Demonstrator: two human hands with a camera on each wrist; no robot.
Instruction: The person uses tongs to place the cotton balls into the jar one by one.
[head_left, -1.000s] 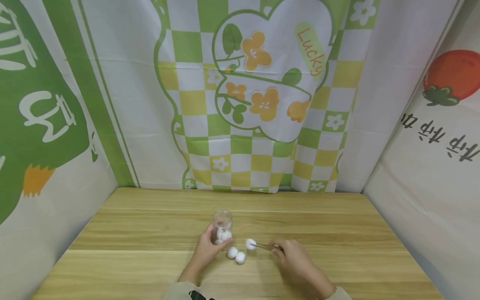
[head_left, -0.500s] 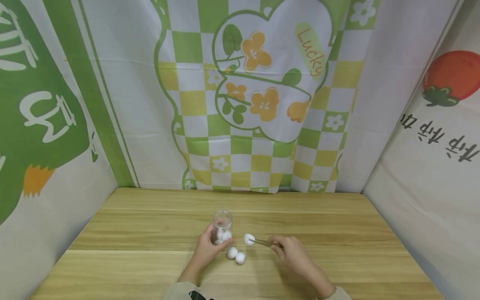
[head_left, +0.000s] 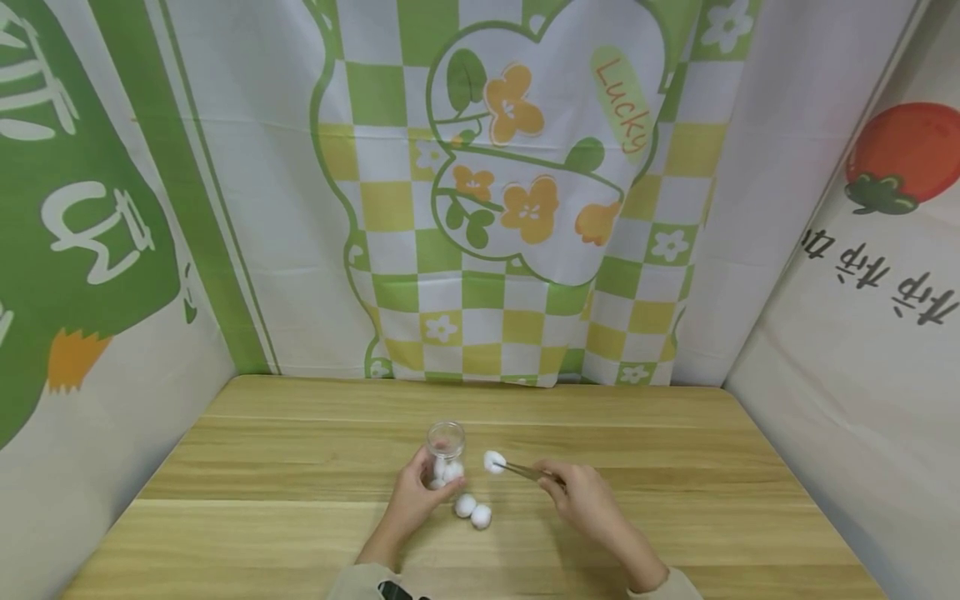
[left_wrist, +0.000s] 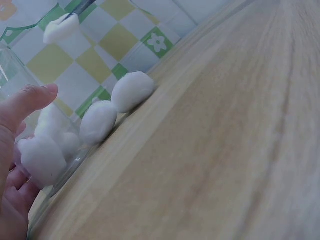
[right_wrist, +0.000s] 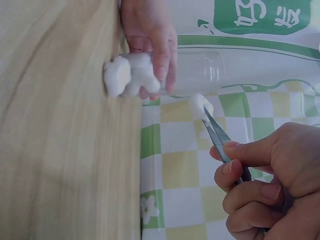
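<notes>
My left hand (head_left: 414, 490) grips a clear open-topped jar (head_left: 446, 439) standing upright on the table, thumb and fingers round its lower part. Several white cotton balls (left_wrist: 44, 161) fill the bottom of the jar. In my right hand (head_left: 585, 497) are metal tweezers (right_wrist: 218, 134), held between thumb and fingers. Their tips pinch a cotton ball (head_left: 494, 462), raised above the table just right of the jar, near the height of its upper part in the right wrist view. Two more cotton balls (head_left: 465, 505) lie side by side on the table, in front and to the right of the jar.
The wooden table (head_left: 300, 467) reaches back to a green and white checked curtain (head_left: 487, 317). Printed cloth panels (head_left: 847, 400) close off the right side, and another cloth (head_left: 150, 375) hangs at the left.
My right hand has lifted the tweezers and their cotton ball, moving slightly left and away from me toward the jar's mouth. The left hand and the jar have stayed put.
</notes>
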